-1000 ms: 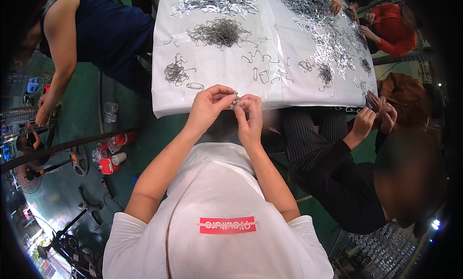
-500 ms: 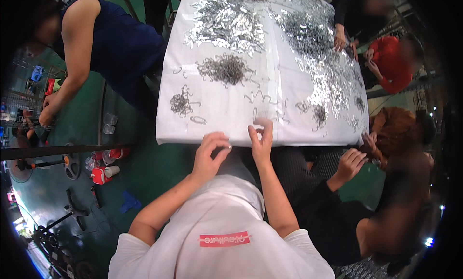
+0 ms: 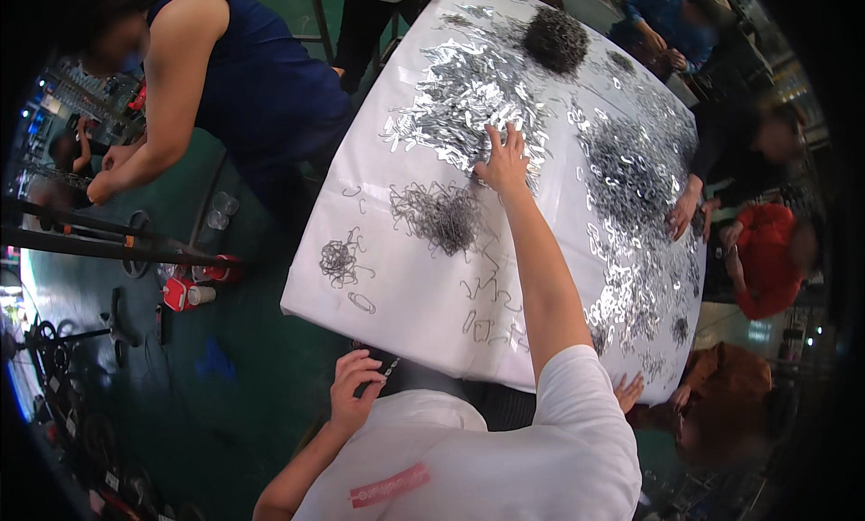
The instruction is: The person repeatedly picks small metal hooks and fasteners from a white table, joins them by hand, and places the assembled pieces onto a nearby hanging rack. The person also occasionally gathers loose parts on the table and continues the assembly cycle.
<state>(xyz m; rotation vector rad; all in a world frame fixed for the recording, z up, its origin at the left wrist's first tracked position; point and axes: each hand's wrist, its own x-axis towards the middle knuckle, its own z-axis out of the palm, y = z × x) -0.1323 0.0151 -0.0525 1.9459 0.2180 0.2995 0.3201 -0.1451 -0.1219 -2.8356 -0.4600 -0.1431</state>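
1. Clips (image 3: 441,102) heap far left on the table (image 3: 410,314); right hand (image 3: 507,156), fingers spread, reaches over them.
2. Left hand (image 3: 357,390) curls by a chain (image 3: 391,368); can't tell if gripping.
3. Cups (image 3: 217,220), left floor: contents unclear.
4. Right hand's moved farther.

A heap of small, shiny silver metal pieces (image 3: 450,106) lies spread on the white-covered worktop (image 3: 423,305), while a short silver chain (image 3: 391,367) slants at the left fingers (image 3: 360,364).

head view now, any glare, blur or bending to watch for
Head view: glints off the silver metal pieces by the right hand; head view: the white-covered table's far right edge bows, with corners black; head view: the red shirt label looks soft.
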